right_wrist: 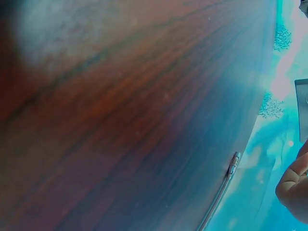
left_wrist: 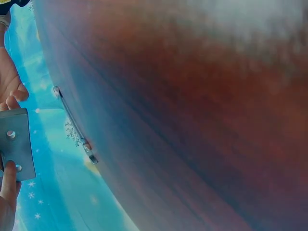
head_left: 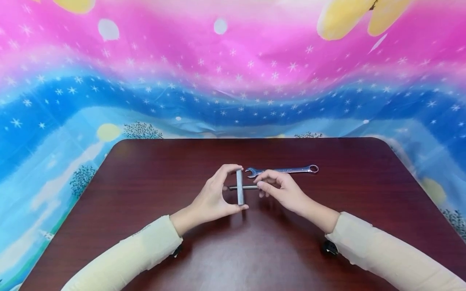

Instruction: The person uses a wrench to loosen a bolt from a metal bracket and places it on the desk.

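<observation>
A flat grey metal plate (head_left: 240,187) is held on edge above the table, gripped by my left hand (head_left: 212,198) with the thumb below and fingers above. Round holes show in the plate (left_wrist: 19,144) in the left wrist view. A slim metal rod (head_left: 250,187) passes through it and sticks out on both sides. Its right end is pinched by my right hand (head_left: 284,190), whose fingers hide that tip. Only part of the right hand (right_wrist: 293,187) and the plate (right_wrist: 302,108) enter the right wrist view.
Just behind the right hand, a combination wrench (head_left: 291,170) lies on the dark red-brown table (head_left: 174,161), its open end to the left and ring end to the right. A colourful printed cloth (head_left: 233,93) hangs behind the table's far edge.
</observation>
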Available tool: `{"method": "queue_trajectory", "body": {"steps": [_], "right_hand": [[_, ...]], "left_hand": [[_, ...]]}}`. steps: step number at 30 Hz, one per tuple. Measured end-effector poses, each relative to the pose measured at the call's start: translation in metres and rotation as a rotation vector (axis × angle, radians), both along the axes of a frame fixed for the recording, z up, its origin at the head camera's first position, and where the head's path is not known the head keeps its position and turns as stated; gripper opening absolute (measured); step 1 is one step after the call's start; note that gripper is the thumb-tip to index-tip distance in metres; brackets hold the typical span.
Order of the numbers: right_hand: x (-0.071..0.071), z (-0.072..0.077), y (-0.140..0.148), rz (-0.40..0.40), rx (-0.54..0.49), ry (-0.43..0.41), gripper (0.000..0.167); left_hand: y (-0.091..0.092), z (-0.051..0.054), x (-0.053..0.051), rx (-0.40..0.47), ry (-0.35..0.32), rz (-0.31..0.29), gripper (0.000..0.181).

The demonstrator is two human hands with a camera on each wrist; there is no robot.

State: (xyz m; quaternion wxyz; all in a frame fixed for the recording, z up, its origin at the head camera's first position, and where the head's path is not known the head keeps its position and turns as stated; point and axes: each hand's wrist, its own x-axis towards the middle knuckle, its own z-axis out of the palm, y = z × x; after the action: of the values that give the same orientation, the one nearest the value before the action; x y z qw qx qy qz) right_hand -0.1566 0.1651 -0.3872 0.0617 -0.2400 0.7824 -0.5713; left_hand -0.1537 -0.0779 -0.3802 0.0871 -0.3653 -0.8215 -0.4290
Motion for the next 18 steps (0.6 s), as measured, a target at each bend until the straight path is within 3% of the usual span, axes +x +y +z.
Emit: {"method": "queue_trajectory", "body": {"steps": [3, 8, 18], "right_hand": [[-0.0007, -0.0026, -0.0003, -0.006, 0.012, 0.028, 0.018], [0.0002, -0.0029, -0.0011, -0.006, 0.051, 0.082, 0.031], [0.0007, 0.0012, -0.0029, 0.048, -0.011, -0.009, 0.020]], "left_hand": [[0.0001, -0.0025, 0.0011, -0.002, -0.019, 0.003, 0.090], [-0.0014, -0.0030, 0.0012, -0.007, -0.037, 0.015, 0.090], [-0.0057, 0.0020, 0.0039, -0.017, -0.025, 0.021, 0.090]]}}
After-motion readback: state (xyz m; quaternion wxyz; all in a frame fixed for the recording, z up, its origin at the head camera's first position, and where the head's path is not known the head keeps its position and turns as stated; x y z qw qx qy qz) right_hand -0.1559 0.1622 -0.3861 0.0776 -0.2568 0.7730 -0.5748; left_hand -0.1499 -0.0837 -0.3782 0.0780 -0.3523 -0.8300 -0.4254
